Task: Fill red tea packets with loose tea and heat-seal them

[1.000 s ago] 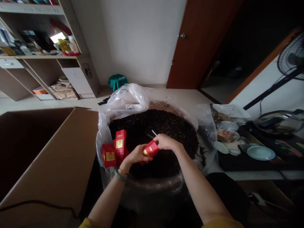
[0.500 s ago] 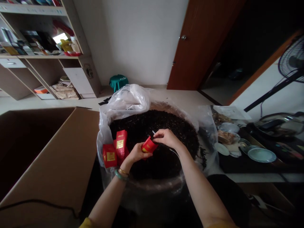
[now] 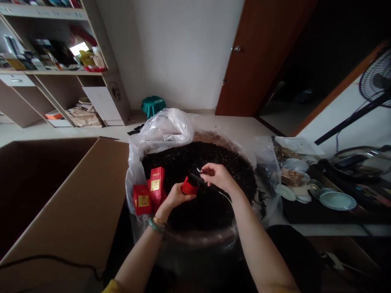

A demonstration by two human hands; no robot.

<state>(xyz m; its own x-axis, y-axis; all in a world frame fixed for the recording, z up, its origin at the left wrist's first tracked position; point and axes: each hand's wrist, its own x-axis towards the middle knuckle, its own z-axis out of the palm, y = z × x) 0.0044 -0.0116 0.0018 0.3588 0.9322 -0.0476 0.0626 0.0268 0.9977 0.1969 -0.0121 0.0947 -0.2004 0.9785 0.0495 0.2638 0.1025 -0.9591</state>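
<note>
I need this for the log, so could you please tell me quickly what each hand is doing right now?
Left hand: closed around a small red packet.
Right hand: fingers pinched on a thin dark tool at the packet's mouth.

White wall [image 3: 183, 49], brown door [image 3: 259, 57], shelf unit [image 3: 61, 85], pale floor [image 3: 45, 132].

- a tub [image 3: 201, 238] of loose tea leaves [image 3: 220, 162] stands in front of the person, lined with a plastic bag [image 3: 165, 126].
- both hands are over the leaves: left hand [image 3: 177, 196] around a small packet [image 3: 189, 186], right hand [image 3: 215, 176] just right of it, touching its mouth.
- more packets [image 3: 149, 191] stand in the leaves at the tub's left edge.
- an open cardboard box [image 3: 61, 203] lies left of the tub.
- a table with dishes [image 3: 305, 191] lies to its right.
- shelves [image 3: 58, 81] stand behind, at far left.
</note>
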